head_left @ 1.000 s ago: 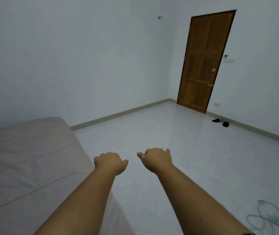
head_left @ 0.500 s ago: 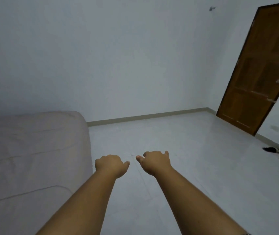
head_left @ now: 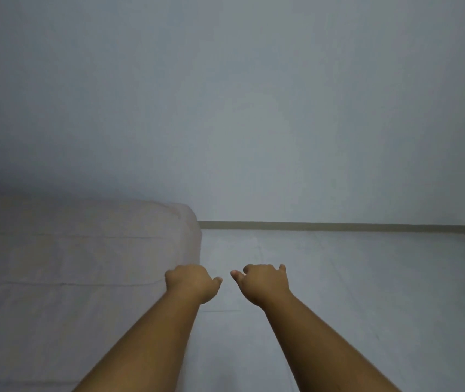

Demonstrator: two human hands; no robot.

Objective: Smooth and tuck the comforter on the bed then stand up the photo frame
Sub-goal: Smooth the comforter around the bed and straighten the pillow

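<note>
**Beside the bed, both hands hanging empty over the edge**

At the left of the view, the bed (head_left: 55, 278) is lying under a pale, beige-grey comforter (head_left: 89, 241), which is spreading flat across the top and rounding down over the far right corner. A few shallow creases are running across it from left to right.

Over the bed's right edge, the left hand (head_left: 190, 282) is reaching forward, back of the hand up. Its fingers (head_left: 186, 271) are curling down and inward into a loose fist, thumb poking out to the right. Whether the fingertips are touching the cloth cannot be told, since the hand is hiding them. Nothing is showing in its grip.

Just to the right, the right hand (head_left: 265, 282) is hovering over the floor (head_left: 353, 292), clear of the bed. Its fingers (head_left: 262, 268) are also bending downward, loosely curled, with the thumb pointing left toward the other thumb. It is holding nothing. The two hands are staying near each other but apart.

Pale, glossy tiles are covering the floor, with faint joint lines crossing it. A plain bluish-white wall (head_left: 254, 108) is filling the upper half, and a grey-green skirting (head_left: 338, 225) is running along its foot, turning at the corner on the far right. The bare forearms are crossing the lower part of the view and covering part of the bed's near side.
</note>
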